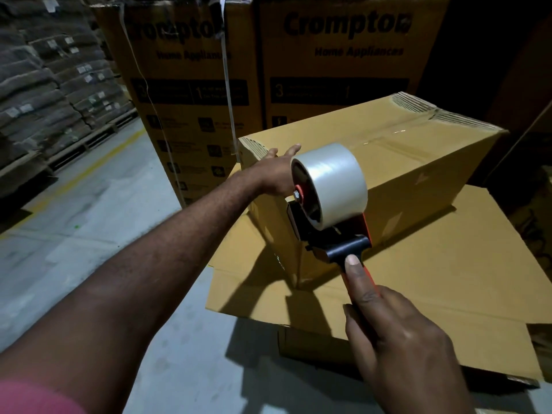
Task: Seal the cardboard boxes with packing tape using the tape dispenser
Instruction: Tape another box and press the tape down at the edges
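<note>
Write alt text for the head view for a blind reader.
The right hand grips a tape dispenser at the near end of a cardboard box, while the left hand rests on the box's top edge. Taller printed cartons stand behind.

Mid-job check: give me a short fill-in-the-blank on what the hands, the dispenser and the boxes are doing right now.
1. The right hand holds the tape dispenser by its ___.
2. The left hand rests on the small box, which sits ___ a wider flat box.
3. The tall boxes behind it are printed with the name ___.

Missing words: handle; on; Crompton.
</note>
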